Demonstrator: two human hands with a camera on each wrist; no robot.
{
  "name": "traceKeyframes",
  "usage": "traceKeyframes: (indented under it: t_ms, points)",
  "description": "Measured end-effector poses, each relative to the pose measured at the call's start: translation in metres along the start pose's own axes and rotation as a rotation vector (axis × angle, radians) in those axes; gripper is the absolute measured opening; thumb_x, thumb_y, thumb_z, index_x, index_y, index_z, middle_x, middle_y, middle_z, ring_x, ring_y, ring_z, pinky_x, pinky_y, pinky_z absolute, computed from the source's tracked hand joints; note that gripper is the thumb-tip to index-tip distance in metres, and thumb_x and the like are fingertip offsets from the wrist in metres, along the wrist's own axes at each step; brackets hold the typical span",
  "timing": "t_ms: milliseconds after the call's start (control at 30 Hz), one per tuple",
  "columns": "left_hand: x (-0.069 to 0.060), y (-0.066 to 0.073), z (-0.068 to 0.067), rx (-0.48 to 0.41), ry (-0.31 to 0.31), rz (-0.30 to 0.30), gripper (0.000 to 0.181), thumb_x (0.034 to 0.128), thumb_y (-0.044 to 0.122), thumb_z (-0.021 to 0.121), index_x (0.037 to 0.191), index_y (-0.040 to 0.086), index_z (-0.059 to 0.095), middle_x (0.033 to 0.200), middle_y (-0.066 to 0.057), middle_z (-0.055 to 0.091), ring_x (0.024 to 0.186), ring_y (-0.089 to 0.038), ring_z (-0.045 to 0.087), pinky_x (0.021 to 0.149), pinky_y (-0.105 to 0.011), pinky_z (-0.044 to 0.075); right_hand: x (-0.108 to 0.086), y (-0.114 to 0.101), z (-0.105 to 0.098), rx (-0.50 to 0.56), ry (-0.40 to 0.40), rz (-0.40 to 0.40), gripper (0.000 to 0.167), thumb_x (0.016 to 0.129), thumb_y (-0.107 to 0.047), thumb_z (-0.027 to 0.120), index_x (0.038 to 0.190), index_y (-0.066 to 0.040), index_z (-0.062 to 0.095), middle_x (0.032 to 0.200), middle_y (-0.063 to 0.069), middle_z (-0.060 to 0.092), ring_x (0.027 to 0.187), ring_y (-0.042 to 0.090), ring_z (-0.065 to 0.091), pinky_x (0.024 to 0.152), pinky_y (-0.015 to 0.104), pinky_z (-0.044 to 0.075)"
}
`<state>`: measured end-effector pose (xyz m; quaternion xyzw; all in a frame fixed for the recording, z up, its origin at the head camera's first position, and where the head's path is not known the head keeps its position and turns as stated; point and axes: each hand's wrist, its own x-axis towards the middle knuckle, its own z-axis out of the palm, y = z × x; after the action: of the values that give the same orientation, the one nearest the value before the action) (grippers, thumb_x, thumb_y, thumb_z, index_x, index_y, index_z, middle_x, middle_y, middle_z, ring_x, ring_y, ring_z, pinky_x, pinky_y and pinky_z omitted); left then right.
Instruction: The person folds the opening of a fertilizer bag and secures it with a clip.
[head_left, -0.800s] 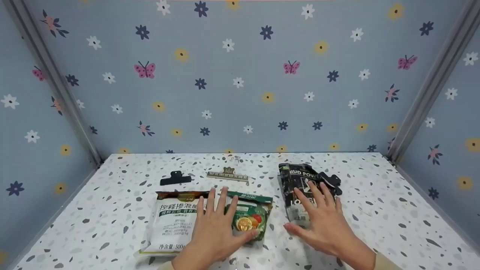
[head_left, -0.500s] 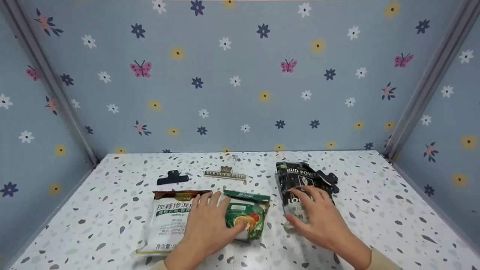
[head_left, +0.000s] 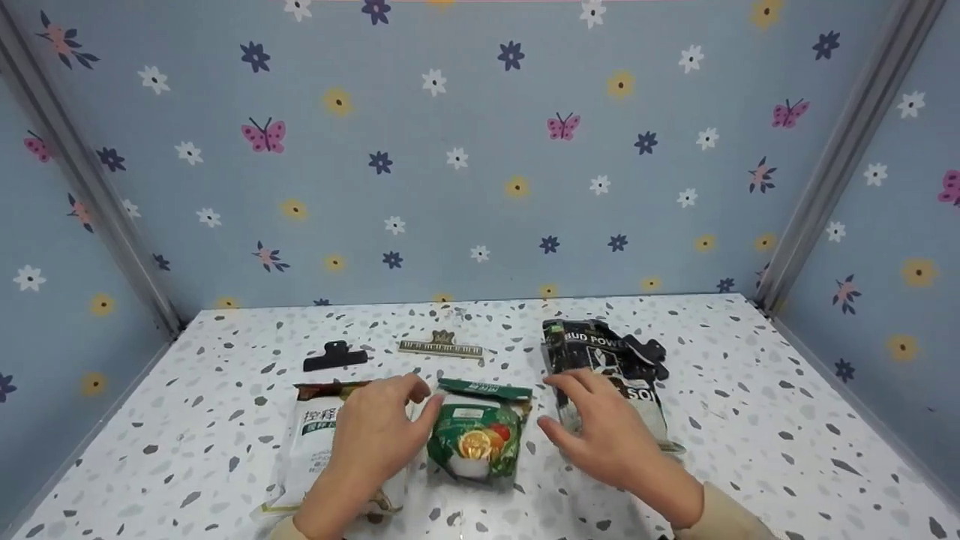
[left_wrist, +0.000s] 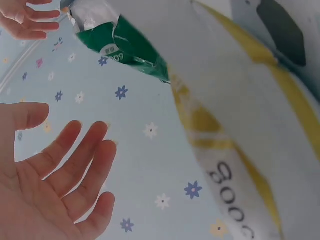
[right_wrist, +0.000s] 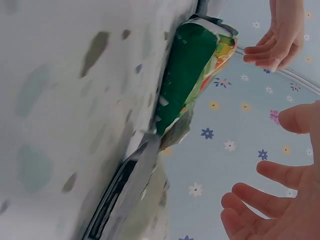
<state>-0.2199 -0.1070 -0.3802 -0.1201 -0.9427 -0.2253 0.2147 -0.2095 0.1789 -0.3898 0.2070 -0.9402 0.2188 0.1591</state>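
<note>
My left hand (head_left: 379, 431) hovers over the white bag (head_left: 307, 442), covering much of its printed front. In the left wrist view its loosely bent fingers (left_wrist: 82, 165) are spread apart and hold nothing. Between the hands lies a green bag (head_left: 480, 435) with fruit pictured on it and a folded green top. My right hand (head_left: 600, 431) is above the lower left part of the black bag (head_left: 585, 349), marked "BUD POWER". The right wrist view shows that hand apart from the bags, with nothing in its fingers (right_wrist: 280, 175). A black clip (head_left: 651, 358) sits at the black bag's upper right.
Behind the white bag lies another black clip (head_left: 335, 356). A gold-coloured clip (head_left: 441, 346) with a piano-key pattern lies to its right. The speckled white table (head_left: 750, 420) ends at a blue flowered back wall (head_left: 465, 210), with side panels left and right.
Both hands draw in from a flat, spread pose to loosely bent fingers. The left hand shifts left, uncovering the green bag; the right also moves left. The view turns slightly right.
</note>
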Motion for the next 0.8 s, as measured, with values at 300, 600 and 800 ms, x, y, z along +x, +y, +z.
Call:
traceKeyframes:
  t_ms: [300, 600, 800]
  points:
    - [0.009, -0.035, -0.03, -0.06, -0.12, -0.178, 0.029, 0.096, 0.048, 0.061, 0.097, 0.021, 0.073, 0.088, 0.006, 0.07, 0.075, -0.014, 0.062, 0.066, -0.036, 0.05, 0.022, -0.032, 0.013, 0.132, -0.043, -0.063, 0.044, 0.096, -0.039, 0.065, 0.135, -0.018, 0.058, 0.129, 0.002, 0.057, 0.12, 0.025, 0.054, 0.097, 0.047, 0.047]
    - [0.01, -0.089, -0.053, -0.048, -0.341, -0.311, 0.06, 0.0964, 0.062, 0.051, 0.117, 0.008, 0.065, 0.112, -0.015, 0.069, 0.093, -0.031, 0.065, 0.076, -0.052, 0.05, 0.043, -0.06, 0.036, 0.348, -0.109, -0.063, 0.035, 0.098, -0.033, 0.062, 0.129, -0.017, 0.061, 0.123, -0.002, 0.06, 0.107, 0.016, 0.059, 0.092, 0.041, 0.05]
    - [0.01, -0.115, -0.065, -0.066, -0.41, -0.375, 0.073, 0.0965, 0.067, 0.045, 0.124, 0.001, 0.06, 0.126, -0.026, 0.061, 0.095, -0.038, 0.064, 0.075, -0.052, 0.051, 0.057, -0.078, 0.051, 0.544, -0.196, -0.029, 0.034, 0.101, -0.031, 0.06, 0.133, -0.017, 0.059, 0.126, -0.002, 0.058, 0.112, 0.017, 0.059, 0.092, 0.033, 0.051]
